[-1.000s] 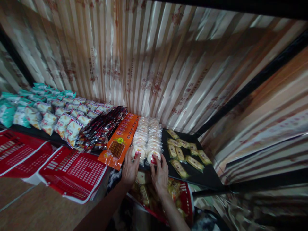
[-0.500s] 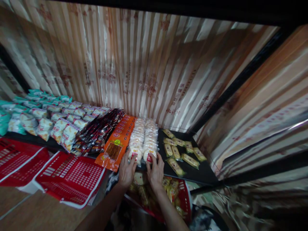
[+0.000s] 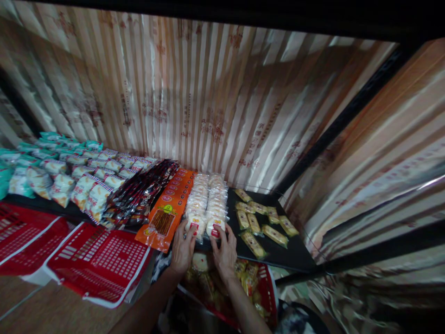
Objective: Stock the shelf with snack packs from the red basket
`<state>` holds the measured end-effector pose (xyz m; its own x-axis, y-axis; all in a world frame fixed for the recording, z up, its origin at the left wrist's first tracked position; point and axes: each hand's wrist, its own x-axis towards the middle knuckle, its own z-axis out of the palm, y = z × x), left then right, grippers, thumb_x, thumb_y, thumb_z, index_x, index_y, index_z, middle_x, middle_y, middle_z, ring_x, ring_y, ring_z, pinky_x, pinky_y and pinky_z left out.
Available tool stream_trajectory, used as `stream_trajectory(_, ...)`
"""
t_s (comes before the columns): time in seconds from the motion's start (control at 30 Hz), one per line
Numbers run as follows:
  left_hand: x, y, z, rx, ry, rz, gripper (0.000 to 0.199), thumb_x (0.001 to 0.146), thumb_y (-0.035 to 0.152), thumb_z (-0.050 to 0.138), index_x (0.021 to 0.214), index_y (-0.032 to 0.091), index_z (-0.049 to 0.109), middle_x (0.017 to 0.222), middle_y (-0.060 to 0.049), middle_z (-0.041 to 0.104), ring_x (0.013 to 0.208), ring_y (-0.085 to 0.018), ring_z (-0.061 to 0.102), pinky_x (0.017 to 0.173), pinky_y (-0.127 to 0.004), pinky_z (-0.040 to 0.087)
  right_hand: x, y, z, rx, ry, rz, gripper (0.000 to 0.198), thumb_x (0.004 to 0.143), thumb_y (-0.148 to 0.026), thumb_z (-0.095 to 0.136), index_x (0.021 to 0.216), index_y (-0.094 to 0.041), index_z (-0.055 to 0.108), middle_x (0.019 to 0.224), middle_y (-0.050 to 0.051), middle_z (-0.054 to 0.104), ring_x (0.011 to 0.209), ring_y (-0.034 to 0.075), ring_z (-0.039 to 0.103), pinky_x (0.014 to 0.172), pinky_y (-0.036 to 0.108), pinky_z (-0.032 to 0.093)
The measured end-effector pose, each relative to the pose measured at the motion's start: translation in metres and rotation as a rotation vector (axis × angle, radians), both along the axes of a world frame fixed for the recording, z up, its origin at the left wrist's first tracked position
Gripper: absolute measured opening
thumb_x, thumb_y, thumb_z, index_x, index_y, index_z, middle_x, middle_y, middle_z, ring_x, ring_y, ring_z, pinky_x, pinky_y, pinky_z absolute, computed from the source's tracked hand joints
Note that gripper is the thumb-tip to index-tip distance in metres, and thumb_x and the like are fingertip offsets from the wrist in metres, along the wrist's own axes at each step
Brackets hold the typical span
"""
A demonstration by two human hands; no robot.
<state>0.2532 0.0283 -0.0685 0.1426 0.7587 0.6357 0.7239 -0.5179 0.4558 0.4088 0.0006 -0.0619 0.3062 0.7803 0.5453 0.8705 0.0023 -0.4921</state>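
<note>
Two columns of round white rice crackers in clear wrappers stand side by side on the black shelf, overlapping from front to back. My left hand (image 3: 183,247) grips the front rice cracker pack (image 3: 195,226) of the left column, its fingers and thumb at the pack's lower edge. The front pack (image 3: 215,226) of the right column is gripped the same way by my right hand (image 3: 224,249). Both packs bear a small red label. An orange snack bag (image 3: 167,208) with a picture of brown sticks lies just left of my left hand.
Several yellow-wrapped snacks (image 3: 255,222) lie on the shelf (image 3: 292,250) at right. Dark shiny packets (image 3: 142,192), white bags (image 3: 95,197) and teal bags (image 3: 22,162) fill the left. Below are red baskets (image 3: 100,260); one under my arms holds yellow packs (image 3: 248,278). A striped curtain (image 3: 194,93) hangs behind.
The view has shifted slightly. Both hands stay at the front packs, with little visible movement of the packs.
</note>
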Motion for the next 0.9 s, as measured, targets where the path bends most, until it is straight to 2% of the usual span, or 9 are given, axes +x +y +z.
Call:
stream_trajectory(0.3, 0.006, 0.004, -0.001, 0.035, -0.023, 0.011, 0.033, 0.087, 0.012, 0.042, 0.118, 0.019, 0.053, 0.13, -0.014, 0.037, 0.124, -0.028, 0.037, 0.089, -0.041, 0.049, 0.001, 0.0, -0.005, 0.013, -0.019, -0.002, 0.033, 0.086, -0.039, 0.045, 0.113, -0.025, 0.057, 0.127, 0.01, 0.046, 0.113, 0.025, 0.044, 0.091, 0.042, 0.043)
stream_trajectory(0.6, 0.009, 0.011, 0.003, -0.011, -0.005, 0.033, 0.035, 0.084, 0.009, 0.046, 0.116, 0.02, 0.054, 0.128, -0.014, 0.042, 0.121, -0.027, 0.042, 0.09, -0.043, 0.048, 0.001, 0.001, -0.006, -0.013, -0.023, -0.005, 0.033, 0.086, -0.039, 0.046, 0.113, -0.024, 0.057, 0.129, 0.01, 0.044, 0.114, 0.025, 0.043, 0.092, 0.042, 0.043)
stream_trajectory(0.9, 0.008, 0.005, 0.006, -0.067, -0.055, 0.008, 0.035, 0.085, 0.01, 0.044, 0.116, 0.021, 0.054, 0.127, -0.013, 0.038, 0.117, -0.026, 0.044, 0.086, -0.04, 0.051, 0.002, -0.004, -0.003, 0.074, 0.039, 0.05, 0.033, 0.088, -0.038, 0.042, 0.109, -0.024, 0.064, 0.133, 0.012, 0.035, 0.118, 0.026, 0.039, 0.085, 0.042, 0.044)
